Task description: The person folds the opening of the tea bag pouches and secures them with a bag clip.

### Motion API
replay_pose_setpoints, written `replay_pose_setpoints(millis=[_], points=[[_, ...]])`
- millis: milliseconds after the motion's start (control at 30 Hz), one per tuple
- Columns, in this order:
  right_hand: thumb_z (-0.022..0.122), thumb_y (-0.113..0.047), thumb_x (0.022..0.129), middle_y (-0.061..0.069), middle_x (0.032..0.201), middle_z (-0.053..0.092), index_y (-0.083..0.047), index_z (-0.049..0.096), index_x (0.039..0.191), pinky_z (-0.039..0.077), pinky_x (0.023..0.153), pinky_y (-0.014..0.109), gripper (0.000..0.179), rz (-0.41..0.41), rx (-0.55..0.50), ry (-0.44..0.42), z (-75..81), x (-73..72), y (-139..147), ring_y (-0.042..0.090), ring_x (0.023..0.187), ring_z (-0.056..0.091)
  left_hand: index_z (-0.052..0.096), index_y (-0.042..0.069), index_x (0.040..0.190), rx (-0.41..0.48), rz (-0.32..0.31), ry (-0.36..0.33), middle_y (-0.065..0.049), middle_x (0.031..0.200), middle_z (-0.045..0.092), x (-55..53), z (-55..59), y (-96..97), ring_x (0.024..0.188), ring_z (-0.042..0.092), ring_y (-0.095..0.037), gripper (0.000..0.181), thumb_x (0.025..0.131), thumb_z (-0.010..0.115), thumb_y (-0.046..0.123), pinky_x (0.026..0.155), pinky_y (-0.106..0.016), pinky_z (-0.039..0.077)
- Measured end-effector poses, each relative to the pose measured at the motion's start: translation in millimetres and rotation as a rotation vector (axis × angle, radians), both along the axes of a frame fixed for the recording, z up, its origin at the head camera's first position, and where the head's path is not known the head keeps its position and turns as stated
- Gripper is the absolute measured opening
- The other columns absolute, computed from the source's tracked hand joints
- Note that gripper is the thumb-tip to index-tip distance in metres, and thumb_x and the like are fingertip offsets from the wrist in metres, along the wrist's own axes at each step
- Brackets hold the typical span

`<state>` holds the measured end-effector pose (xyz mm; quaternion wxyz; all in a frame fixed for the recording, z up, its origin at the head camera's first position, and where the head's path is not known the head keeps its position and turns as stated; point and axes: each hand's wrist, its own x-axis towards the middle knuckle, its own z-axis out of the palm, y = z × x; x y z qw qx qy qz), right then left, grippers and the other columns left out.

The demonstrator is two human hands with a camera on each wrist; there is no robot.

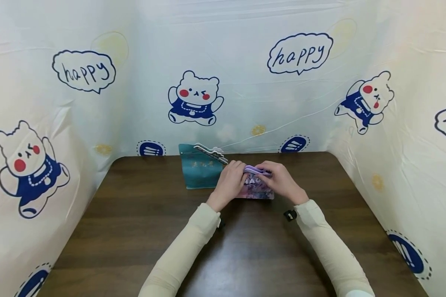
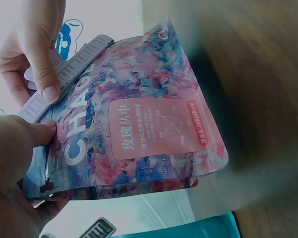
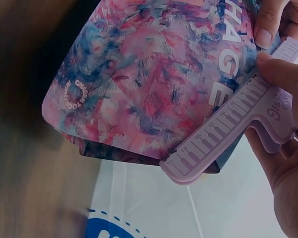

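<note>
A pink-and-blue patterned tea pouch (image 2: 139,114) with white lettering stands near the table's back edge. My left hand (image 1: 230,179) pinches its top corner, thumb on the front and fingers behind. A purple bag clip (image 3: 216,131) with a piano-key pattern lies slanted across the pouch's top edge, its bar over the front face. My right hand (image 1: 281,181) holds this clip by its handle between thumb and fingers. Left of the pouch, a teal pouch (image 1: 198,169) stands upright, bearing a black-and-white clip (image 1: 211,153) along its top, partly hidden behind my left hand.
The dark wooden table (image 1: 134,239) extends toward me and to both sides. Behind and beside it hangs a pale cloth (image 1: 241,99) printed with bears and the word "happy". A small black device (image 1: 290,215) is at my right wrist.
</note>
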<state>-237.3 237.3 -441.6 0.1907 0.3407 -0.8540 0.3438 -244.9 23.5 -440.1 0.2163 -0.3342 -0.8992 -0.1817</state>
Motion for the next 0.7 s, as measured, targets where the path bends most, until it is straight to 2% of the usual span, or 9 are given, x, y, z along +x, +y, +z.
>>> replay_pose_setpoints(millis=[367,700], points=[[0.077,0.003,0.086,0.011,0.101,0.075,-0.001,0.075,0.109,0.059,0.081,0.044,0.023,-0.039,-0.022,-0.045,-1.5,-27.9,8,0.023,0.089,0.07,0.068,0.005,0.106,-0.07,0.029,-0.038,-0.008,0.106,0.071,-28.9,2.3,12.5,0.096,0.062,-0.024,0.016,0.101,0.066,0.02,0.09,-0.036,0.051],[0.076,0.004,0.087,0.016,0.104,0.075,0.001,0.075,0.11,0.059,0.083,0.046,0.023,-0.073,-0.039,-0.093,-15.5,-50.8,18,0.029,0.093,0.072,0.068,0.005,0.11,-0.103,0.069,-0.047,-0.008,0.109,0.07,-49.5,-11.0,26.0,0.099,0.062,-0.025,0.017,0.102,0.064,0.02,0.093,-0.037,0.05]])
